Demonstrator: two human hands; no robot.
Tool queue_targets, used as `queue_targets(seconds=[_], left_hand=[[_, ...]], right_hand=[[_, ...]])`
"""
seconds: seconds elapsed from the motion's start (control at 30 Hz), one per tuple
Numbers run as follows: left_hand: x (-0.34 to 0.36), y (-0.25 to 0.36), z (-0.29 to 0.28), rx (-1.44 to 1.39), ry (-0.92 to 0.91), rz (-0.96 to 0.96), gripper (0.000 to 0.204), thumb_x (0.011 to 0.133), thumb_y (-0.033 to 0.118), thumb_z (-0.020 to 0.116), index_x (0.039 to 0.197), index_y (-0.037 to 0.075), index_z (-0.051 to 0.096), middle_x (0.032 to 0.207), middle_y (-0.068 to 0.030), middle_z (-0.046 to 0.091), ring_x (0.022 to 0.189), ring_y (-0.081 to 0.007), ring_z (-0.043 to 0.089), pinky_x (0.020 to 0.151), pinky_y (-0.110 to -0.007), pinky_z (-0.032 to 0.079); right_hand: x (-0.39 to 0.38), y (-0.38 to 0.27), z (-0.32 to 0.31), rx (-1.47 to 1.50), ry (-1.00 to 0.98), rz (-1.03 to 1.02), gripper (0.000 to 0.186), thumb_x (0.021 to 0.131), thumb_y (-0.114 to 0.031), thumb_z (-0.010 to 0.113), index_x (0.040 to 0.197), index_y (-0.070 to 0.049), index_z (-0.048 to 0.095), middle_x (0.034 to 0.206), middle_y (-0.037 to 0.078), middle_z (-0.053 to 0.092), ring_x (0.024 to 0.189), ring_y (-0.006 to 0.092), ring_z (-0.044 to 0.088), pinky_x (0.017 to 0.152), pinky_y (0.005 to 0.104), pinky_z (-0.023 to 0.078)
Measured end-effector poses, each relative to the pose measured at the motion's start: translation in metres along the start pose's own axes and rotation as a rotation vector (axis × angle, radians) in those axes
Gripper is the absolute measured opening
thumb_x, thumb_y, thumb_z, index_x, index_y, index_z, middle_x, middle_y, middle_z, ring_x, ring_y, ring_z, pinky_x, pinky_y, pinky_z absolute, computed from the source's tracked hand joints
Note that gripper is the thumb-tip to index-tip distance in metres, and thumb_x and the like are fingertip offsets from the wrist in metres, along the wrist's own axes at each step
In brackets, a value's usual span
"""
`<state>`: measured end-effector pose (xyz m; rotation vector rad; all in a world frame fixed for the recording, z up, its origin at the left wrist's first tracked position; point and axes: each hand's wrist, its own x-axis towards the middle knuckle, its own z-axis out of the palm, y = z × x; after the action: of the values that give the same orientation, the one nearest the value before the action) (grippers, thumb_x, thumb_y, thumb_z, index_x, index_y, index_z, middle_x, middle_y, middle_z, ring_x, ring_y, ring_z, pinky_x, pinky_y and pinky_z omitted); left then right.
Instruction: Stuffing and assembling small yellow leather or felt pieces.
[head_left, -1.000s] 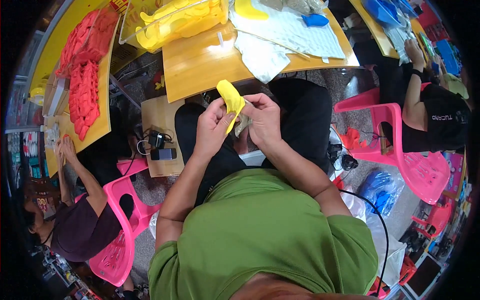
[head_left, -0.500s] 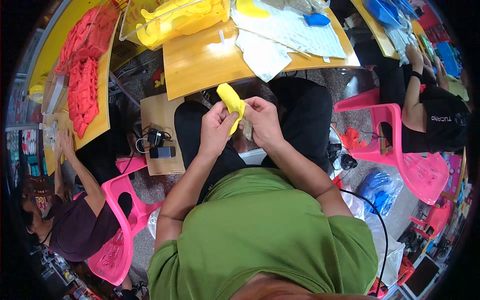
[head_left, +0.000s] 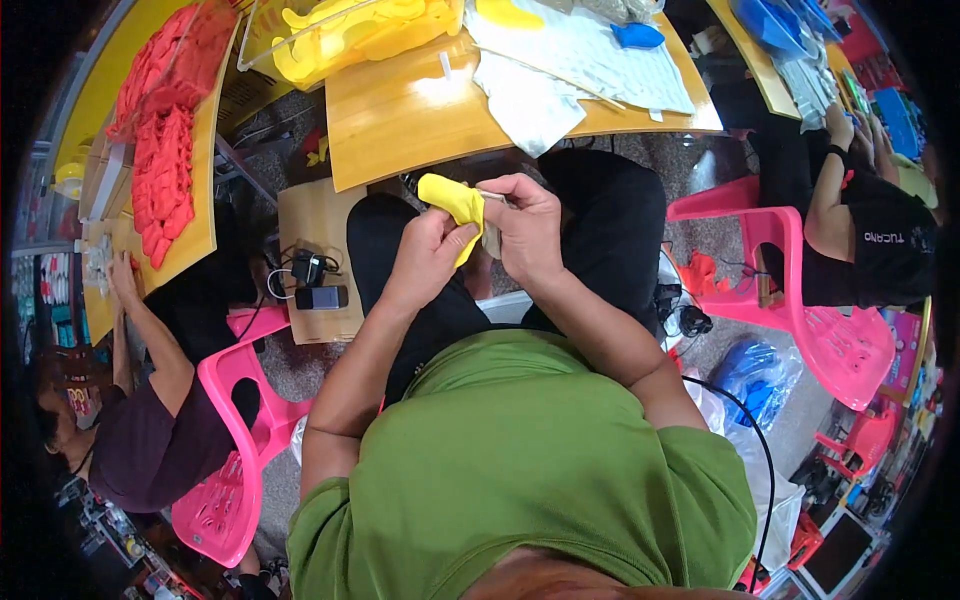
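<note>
Wooden table (head_left: 400, 130); clear bin (head_left: 262, 60), cloth (head_left: 530, 110) (white)

One left hand (head_left: 425, 262) and one right hand (head_left: 530, 232) shared one yellow piece (head_left: 458, 202). Three wooden tables (head_left: 400, 130) showed, along with two large pink chairs (head_left: 797, 270), one small red chair (head_left: 874, 435) and at least three co-workers (head_left: 150, 440). There were also one thin stick (head_left: 549, 76), one blue piece (head_left: 637, 36), one loose yellow shape (head_left: 510, 12) and one cardboard sheet (head_left: 310, 215). The yellow pieces (head_left: 340, 50) piled in one clear bin (head_left: 262, 45) and the many red pieces (head_left: 163, 180) overlapped too much to be counted.
</note>
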<state>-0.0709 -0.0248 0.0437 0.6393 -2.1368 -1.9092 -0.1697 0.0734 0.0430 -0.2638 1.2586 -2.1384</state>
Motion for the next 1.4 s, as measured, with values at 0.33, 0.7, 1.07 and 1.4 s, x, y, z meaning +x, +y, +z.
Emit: queue_targets(seconds=[0.33,0.7,1.07,1.4], left_hand=[[0.005,0.017,-0.001,-0.772,0.056,0.012,0.033,0.093,0.023,0.053,0.114,-0.002,0.051,0.115,-0.014,0.056,0.102,-0.0193,0.056,0.089,-0.033,0.047],[0.001,0.019,0.026,-0.969,0.053,0.09,0.032,0.093,0.028,0.052,0.108,-0.001,0.053,0.124,-0.0178,0.051,0.106,-0.0207,0.054,0.093,-0.034,0.044],[-0.017,-0.004,0.015,-0.694,-0.05,-0.215,0.048,0.091,0.028,0.056,0.128,0.0,0.042,0.12,-0.0077,0.052,0.109,-0.0152,0.05,0.097,-0.031,0.037],[-0.013,0.012,-0.006,-0.529,0.188,0.039,0.021,0.087,0.017,0.063,0.101,0.002,0.059,0.085,-0.0013,0.058,0.075,-0.0062,0.054,0.067,-0.02,0.044]], right_hand=[[-0.011,-0.012,0.005,-0.132,-0.121,0.055,0.01,0.08,0.003,0.063,0.09,0.002,0.064,0.083,0.005,0.062,0.076,0.0111,0.059,0.07,0.0223,0.049],[-0.017,0.003,0.006,-0.224,-0.278,-0.253,0.015,0.078,0.009,0.061,0.09,0.002,0.065,0.097,0.006,0.056,0.091,0.0126,0.054,0.079,0.0236,0.044],[-0.009,-0.004,0.005,-0.377,-0.215,-0.312,0.018,0.077,0.007,0.059,0.093,0.0,0.062,0.092,0.005,0.058,0.082,0.0108,0.055,0.072,0.0219,0.045],[-0.012,-0.01,-0.004,-0.232,-0.299,-0.037,0.008,0.08,0.009,0.059,0.085,0.003,0.062,0.091,0.004,0.057,0.081,0.0084,0.055,0.073,0.0208,0.045]])
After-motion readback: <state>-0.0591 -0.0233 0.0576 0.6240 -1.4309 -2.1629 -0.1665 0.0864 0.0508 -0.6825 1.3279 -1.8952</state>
